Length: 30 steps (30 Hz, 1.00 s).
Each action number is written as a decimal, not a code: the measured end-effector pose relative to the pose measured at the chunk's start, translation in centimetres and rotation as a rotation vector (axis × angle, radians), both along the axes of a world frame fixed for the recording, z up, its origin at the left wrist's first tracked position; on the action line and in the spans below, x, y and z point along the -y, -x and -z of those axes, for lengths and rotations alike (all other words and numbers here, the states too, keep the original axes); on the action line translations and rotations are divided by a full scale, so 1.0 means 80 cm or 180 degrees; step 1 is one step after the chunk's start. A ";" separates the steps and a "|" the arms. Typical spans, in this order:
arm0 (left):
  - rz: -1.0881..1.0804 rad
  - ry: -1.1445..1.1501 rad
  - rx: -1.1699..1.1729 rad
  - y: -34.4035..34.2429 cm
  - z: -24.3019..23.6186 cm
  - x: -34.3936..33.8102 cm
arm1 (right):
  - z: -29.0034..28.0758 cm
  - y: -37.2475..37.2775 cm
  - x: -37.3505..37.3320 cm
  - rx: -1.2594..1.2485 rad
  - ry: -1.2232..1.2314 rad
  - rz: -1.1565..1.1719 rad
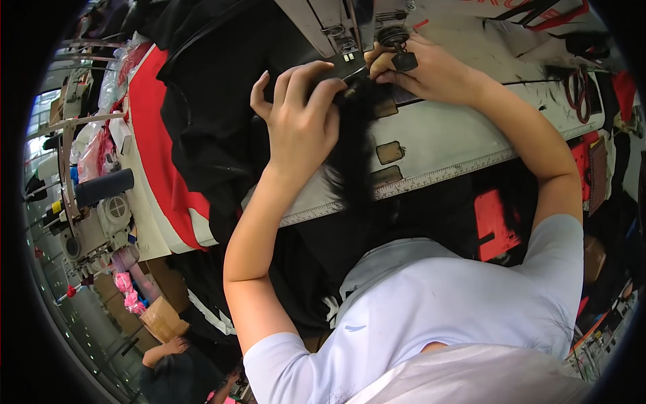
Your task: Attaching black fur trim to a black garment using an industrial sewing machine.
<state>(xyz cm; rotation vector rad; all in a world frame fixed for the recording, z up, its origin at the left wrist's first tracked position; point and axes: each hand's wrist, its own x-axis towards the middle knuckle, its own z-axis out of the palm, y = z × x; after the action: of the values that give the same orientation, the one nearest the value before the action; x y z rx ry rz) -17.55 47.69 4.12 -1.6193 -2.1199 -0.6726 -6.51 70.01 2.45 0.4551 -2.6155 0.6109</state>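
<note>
Evidently, close work is being served by the posture: both hands are raised beside the machine (316, 25). The left hand (299, 114) is half curled over black cloth (208, 128); the right hand (420, 71) is narrowly pinched. A bright sliver (356, 72) is seen between them, but what is gripped cannot be told. The cloth is heaped leftward, probably so its weight is borne by the table (447, 135).
</note>
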 end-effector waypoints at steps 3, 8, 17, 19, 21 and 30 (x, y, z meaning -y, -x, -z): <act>0.0248 -0.0221 -0.0211 -0.018 0.000 -0.001 | 0.002 0.000 0.002 0.0047 0.0194 -0.0081; 0.0083 -0.0167 -0.0529 -0.040 0.011 -0.014 | 0.001 0.002 0.002 -0.0052 0.0186 -0.0111; -0.0265 -0.0027 0.0125 -0.041 0.011 -0.011 | 0.001 0.002 0.001 0.0048 0.0419 -0.0231; -0.0312 -0.0096 0.0170 -0.041 0.012 -0.013 | 0.001 0.002 0.001 0.0024 0.0439 -0.0228; -0.0301 -0.0140 0.0196 -0.040 0.012 -0.015 | 0.002 0.003 0.001 0.0055 0.0405 -0.0250; -0.0091 0.0051 -0.0026 -0.026 0.004 -0.029 | 0.000 0.003 -0.001 0.0128 0.0390 -0.0231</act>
<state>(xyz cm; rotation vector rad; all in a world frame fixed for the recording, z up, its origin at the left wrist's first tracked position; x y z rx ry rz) -15.47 50.01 3.78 -1.5942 -2.1436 -0.6405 -6.76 70.07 2.47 0.5056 -2.5901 0.8070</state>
